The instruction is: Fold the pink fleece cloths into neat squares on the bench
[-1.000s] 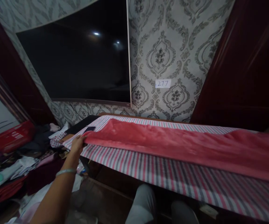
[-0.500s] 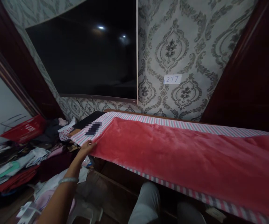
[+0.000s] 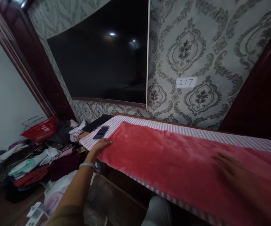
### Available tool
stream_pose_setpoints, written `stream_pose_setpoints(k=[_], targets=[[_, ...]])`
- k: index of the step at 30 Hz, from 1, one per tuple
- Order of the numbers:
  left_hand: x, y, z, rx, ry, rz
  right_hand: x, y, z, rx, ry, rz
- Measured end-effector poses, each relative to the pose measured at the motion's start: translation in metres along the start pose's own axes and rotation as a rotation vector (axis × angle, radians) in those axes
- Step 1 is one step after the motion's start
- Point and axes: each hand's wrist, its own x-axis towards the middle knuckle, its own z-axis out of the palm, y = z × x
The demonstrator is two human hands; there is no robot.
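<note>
A red plush blanket (image 3: pixel 163 157) lies spread lengthwise over a pink, white and grey striped cloth (image 3: pixel 147 121) on a long low cabinet. At the blanket's left edge rests my left hand (image 3: pixel 103 144), a bracelet on its wrist, fingers laid out over the fabric. Just beyond that hand, a dark phone (image 3: pixel 100 133) sits on the striped cloth, partly pixelated. Over the right part of the blanket is my right hand (image 3: pixel 229 169), smeared by motion, with its fingers stretched out. Whether it touches the fabric I cannot tell.
Piles of clothes (image 3: pixel 34 163) cover the floor at the left, with a red basket (image 3: pixel 41 129) behind them. A large television (image 3: pixel 102 62) hangs on the patterned wall, beside a paper marked 277 (image 3: pixel 186 82). My knee (image 3: pixel 157 210) is below the cabinet's front edge.
My right hand has come into view over the blanket from the right. My left hand has shifted from the blanket's edge onto its surface. The view has turned slightly left.
</note>
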Motion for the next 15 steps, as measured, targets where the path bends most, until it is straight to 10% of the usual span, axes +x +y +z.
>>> stream_pose_setpoints(k=[15], targets=[[0.043,0.015,0.033,0.061,-0.032,0.003,0.113,-0.043,0.104,0.086,-0.339,-0.061]])
